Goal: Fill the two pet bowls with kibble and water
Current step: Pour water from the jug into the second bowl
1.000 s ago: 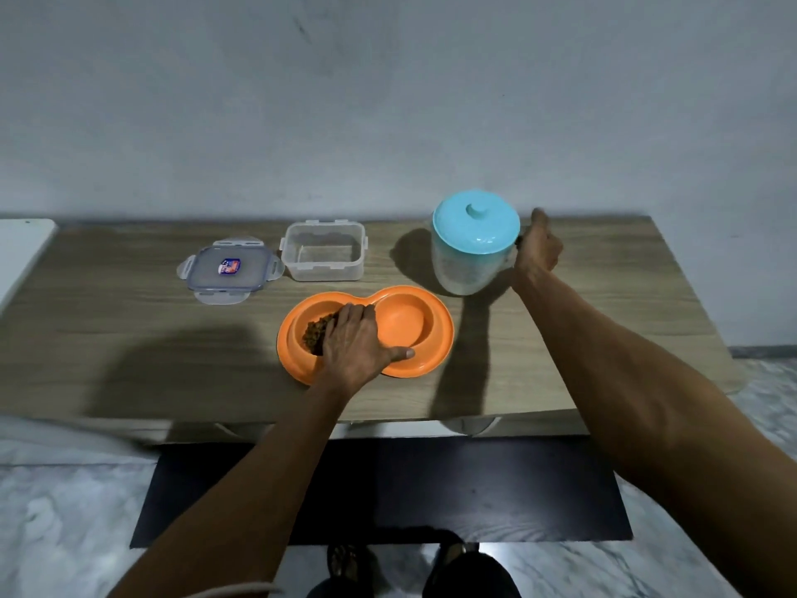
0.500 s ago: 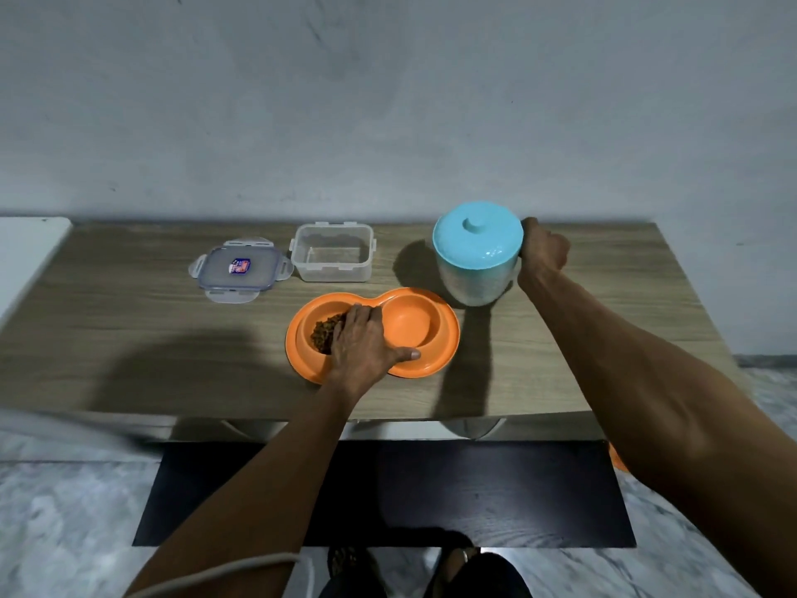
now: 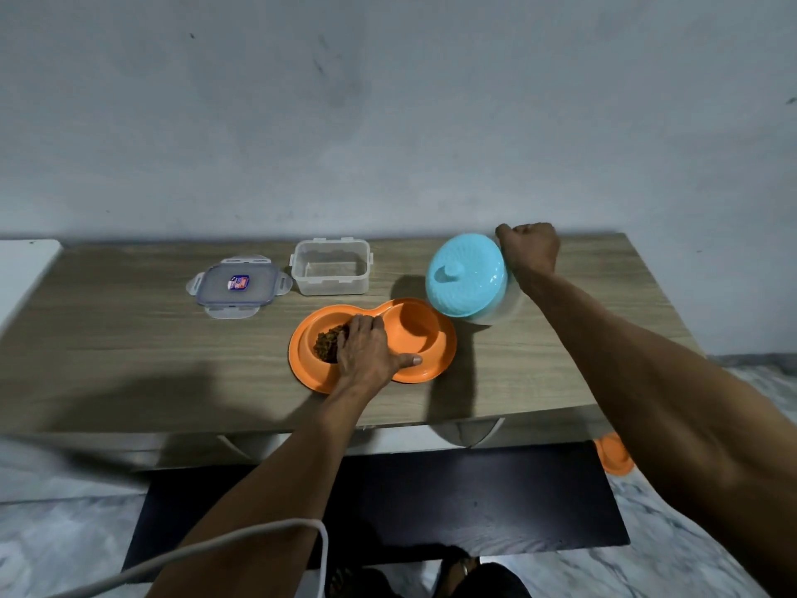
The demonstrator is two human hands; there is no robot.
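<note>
An orange double pet bowl (image 3: 444, 338) lies on the wooden table (image 3: 129, 338). Its left cup holds brown kibble (image 3: 325, 340); its right cup (image 3: 416, 330) looks empty. My left hand (image 3: 366, 353) rests flat on the ridge between the two cups, thumb out along the front rim. A clear jug with a light-blue lid (image 3: 465, 276) is lifted and tilted toward the right cup. My right hand (image 3: 528, 248) grips the jug's handle at its far right side; the handle is hidden by the hand.
An open, empty clear container (image 3: 330, 271) stands behind the bowl, its lid (image 3: 235, 287) flat to its left. A wall runs close behind the table. A white surface (image 3: 21, 265) is at far left. A black mat (image 3: 474, 498) and an orange object (image 3: 612, 457) lie on the floor.
My right hand closed on the jug's handle, lifted the jug and tipped it left toward the bowl's right cup. My left hand stayed on the bowl.
</note>
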